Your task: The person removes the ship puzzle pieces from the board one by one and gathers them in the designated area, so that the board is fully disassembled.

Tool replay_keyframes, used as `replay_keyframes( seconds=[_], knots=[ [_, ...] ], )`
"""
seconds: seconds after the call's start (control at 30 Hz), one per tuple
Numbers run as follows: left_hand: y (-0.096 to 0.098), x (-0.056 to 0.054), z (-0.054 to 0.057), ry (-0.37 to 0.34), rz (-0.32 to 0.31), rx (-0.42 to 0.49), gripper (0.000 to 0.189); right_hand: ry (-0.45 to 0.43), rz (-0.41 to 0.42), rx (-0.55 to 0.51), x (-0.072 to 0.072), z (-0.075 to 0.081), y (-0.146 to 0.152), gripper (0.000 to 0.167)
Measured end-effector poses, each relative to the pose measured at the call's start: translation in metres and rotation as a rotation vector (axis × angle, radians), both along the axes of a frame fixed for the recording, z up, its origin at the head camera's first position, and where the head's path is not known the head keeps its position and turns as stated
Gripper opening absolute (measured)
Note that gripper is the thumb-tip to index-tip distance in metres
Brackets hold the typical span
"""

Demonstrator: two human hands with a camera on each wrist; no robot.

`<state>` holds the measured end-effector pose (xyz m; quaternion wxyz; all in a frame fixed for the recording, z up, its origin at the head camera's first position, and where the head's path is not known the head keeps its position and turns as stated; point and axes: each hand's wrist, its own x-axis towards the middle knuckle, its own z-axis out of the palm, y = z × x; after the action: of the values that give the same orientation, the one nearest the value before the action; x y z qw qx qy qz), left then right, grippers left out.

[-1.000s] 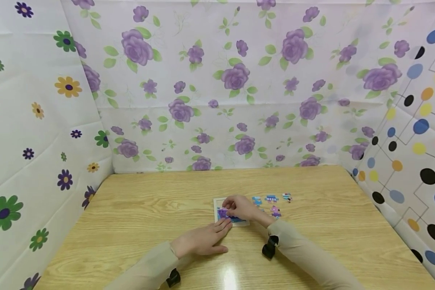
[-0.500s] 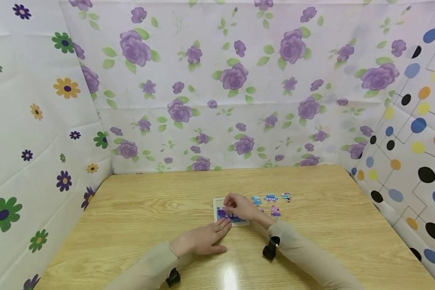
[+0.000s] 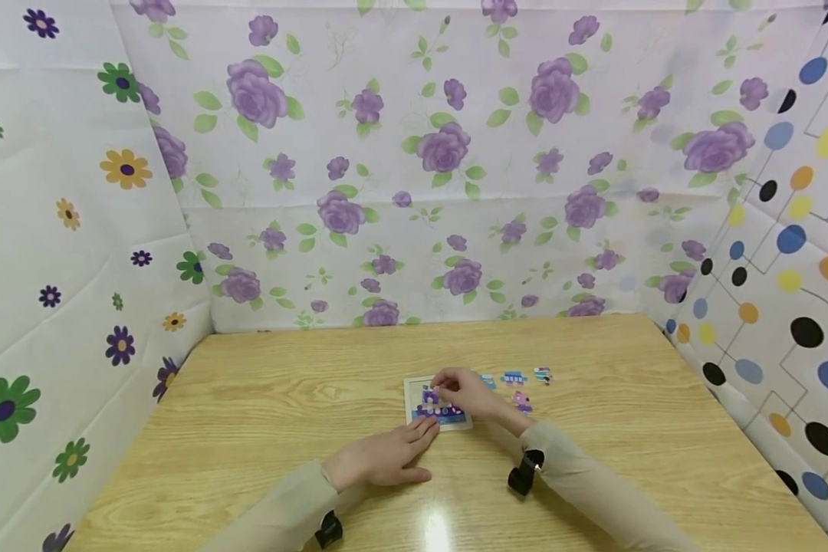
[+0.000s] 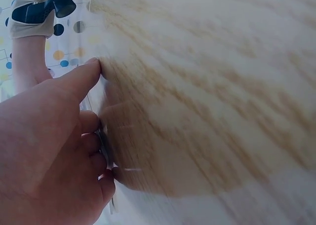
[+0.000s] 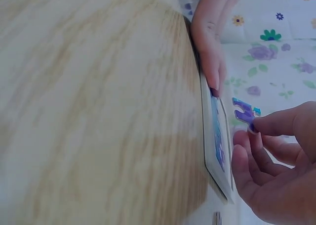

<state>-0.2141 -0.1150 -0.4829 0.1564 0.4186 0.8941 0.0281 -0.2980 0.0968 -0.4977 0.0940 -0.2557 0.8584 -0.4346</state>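
Note:
My right hand pinches a purple jigsaw puzzle piece between thumb and finger, held just above the puzzle tray. In the right wrist view the piece is lifted clear of the pale frame, and its cut-out notch shows. My left hand lies flat on the table, its straight fingertips resting on the tray's lower left edge. Purple and blue pieces fill the bottom of the tray. The left wrist view shows the left thumb and fingers against the wood; the tray is mostly hidden there.
Several loose puzzle pieces lie right of the tray: a blue one, a striped one and a pink one. The wooden table ends at a flowered cloth behind. Both wrists carry black cameras.
My right hand has drawn slightly up and right from the tray, and the purple piece in its fingers has come into view. The left hand has stayed in place.

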Motion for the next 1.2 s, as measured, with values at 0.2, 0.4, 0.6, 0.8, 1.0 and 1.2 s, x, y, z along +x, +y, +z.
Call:
replay_keyframes(
  seconds=[0.2, 0.4, 0.6, 0.8, 1.0, 1.2],
  knots=[
    [-0.001, 0.0, -0.002, -0.019, 0.014, 0.015, 0.075, -0.029, -0.019, -0.025, -0.001, 0.002, 0.013, 0.016],
    [-0.001, 0.0, -0.001, -0.021, 0.024, 0.02, 0.075, -0.042, -0.053, -0.026, -0.003, 0.004, 0.026, 0.017],
    [0.0, 0.001, 0.0, -0.001, 0.015, 0.012, 0.075, -0.059, -0.082, -0.028, -0.003, 0.005, 0.039, 0.017],
    [0.0, 0.002, 0.0, -0.002, 0.012, 0.012, 0.074, -0.057, -0.077, -0.036, 0.001, 0.008, 0.051, 0.02],
    [0.0, 0.002, 0.001, -0.011, 0.013, 0.011, 0.074, -0.083, -0.078, -0.082, 0.003, 0.008, 0.061, 0.022],
    [0.0, 0.002, 0.001, -0.01, 0.012, 0.005, 0.074, -0.111, -0.11, -0.105, 0.005, 0.009, 0.071, 0.022]
  ],
)
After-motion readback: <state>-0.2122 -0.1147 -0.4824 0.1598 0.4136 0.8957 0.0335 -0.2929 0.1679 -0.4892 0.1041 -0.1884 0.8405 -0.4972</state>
